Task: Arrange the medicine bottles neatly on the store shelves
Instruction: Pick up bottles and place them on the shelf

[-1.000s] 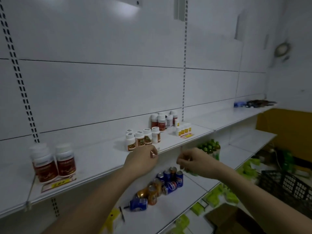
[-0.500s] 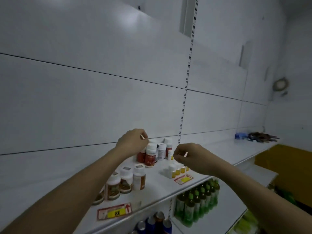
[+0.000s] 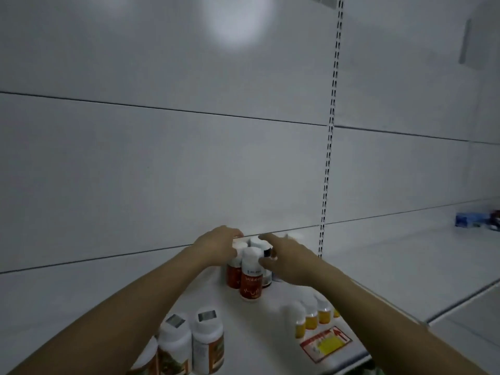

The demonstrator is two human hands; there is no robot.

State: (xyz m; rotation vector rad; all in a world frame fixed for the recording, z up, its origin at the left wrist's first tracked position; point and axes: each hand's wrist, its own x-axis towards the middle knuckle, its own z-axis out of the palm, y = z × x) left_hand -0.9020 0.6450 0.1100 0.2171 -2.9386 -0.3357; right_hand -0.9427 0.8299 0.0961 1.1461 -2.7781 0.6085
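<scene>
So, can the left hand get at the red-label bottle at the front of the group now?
Probably yes. The left hand rests on the bottles just behind, and the red-label bottle stands in front with nothing before it. The right hand is close beside it.

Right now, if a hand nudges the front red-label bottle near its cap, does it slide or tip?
Probably tips: the red-label bottle is tall for its narrow base and stands upright. A push at the cap gives leverage; low on the body it would likelier slide on the smooth white shelf. If it falls, the round body may roll. Weight cannot be judged.
</scene>
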